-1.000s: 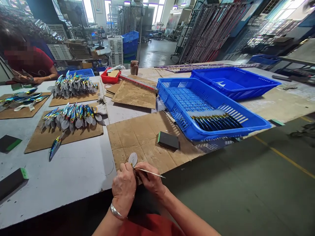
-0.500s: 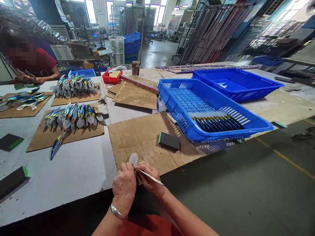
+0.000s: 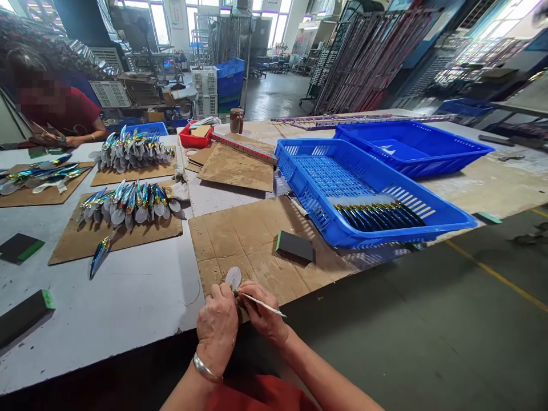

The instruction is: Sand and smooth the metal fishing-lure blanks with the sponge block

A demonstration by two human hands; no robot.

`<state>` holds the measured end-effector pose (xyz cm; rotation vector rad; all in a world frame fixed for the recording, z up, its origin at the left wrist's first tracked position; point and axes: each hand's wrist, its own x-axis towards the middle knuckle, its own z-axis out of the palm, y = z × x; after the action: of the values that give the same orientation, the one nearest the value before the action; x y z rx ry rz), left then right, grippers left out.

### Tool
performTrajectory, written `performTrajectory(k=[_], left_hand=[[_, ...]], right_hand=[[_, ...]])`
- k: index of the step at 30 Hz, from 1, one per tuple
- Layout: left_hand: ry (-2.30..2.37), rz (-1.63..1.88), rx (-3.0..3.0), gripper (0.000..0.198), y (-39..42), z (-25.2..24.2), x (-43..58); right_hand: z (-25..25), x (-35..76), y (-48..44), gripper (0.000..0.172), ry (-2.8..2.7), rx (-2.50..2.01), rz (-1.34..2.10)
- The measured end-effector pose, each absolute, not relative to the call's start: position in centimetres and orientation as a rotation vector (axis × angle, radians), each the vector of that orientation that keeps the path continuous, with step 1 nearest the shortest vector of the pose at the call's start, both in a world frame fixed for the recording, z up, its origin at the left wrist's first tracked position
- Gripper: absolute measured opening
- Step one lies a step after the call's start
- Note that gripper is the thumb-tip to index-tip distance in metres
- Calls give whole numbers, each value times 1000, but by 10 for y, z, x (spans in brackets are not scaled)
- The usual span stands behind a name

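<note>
Fingers of the left hand clamp a disc-ended piece, likely to steady it; those of the right hand pinch a thin stick.

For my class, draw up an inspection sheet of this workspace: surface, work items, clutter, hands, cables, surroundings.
Surface: white tabletop; flat brown cardboard sheet at its front edge.
Work items: mostly hidden piece with a pale round disc; thin white stick; glossy dark slender pieces lined up in a blue slotted plastic tray.
Clutter: black rectangular block with a green face, on the cardboard; red plastic box farther back.
Hands: left hand closed on the mostly hidden piece; right hand gripping the stick.
Cables: nothing seen near the hands.
Surroundings: another person in a dark red shirt, far left; tall metal racks beyond.
</note>
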<state>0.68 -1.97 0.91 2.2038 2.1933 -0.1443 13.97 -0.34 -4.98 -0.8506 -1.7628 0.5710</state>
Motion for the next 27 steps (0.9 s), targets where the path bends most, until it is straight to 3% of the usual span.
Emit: performTrajectory(k=[27], left_hand=[[2195,-116,2222,33,-20,8,6]], right_hand=[[-46,137,-3,14,-1679,-871,619]])
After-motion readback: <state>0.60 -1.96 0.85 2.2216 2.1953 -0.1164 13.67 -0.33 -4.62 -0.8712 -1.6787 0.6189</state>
